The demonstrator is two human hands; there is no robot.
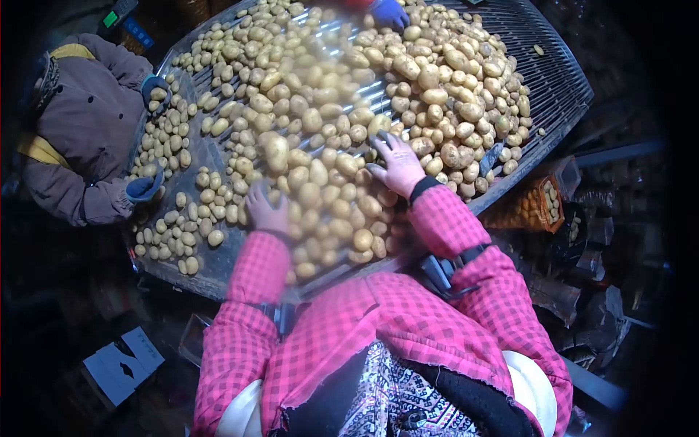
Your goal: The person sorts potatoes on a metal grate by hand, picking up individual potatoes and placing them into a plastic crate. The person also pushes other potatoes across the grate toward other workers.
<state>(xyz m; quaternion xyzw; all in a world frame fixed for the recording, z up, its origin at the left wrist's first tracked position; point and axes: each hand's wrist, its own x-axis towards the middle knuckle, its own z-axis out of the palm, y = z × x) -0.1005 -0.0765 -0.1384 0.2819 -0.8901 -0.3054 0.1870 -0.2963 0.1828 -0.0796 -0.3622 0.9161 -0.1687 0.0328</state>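
Many potatoes (309, 197) cover a slatted metal sorting table in front of me. My left hand (268, 211), in a light glove with grey fingertips, lies against the potatoes at the near left. Its fingers are apart and look slightly blurred, with no potato held. My right hand (398, 166), gloved the same way, reaches over the potatoes at centre right. Thumb and fingers are spread, fingertips close to potatoes beside a patch of bare slats, and nothing is gripped.
At left, a person in a brown jacket (95, 109) has blue-gloved hands on potatoes. Another person's blue-gloved hand (389, 13) shows at the top. A dark scrap (491, 158) lies among potatoes at right. An orange mesh bag (531, 207) of potatoes and a white carton (124, 364) stand below table level.
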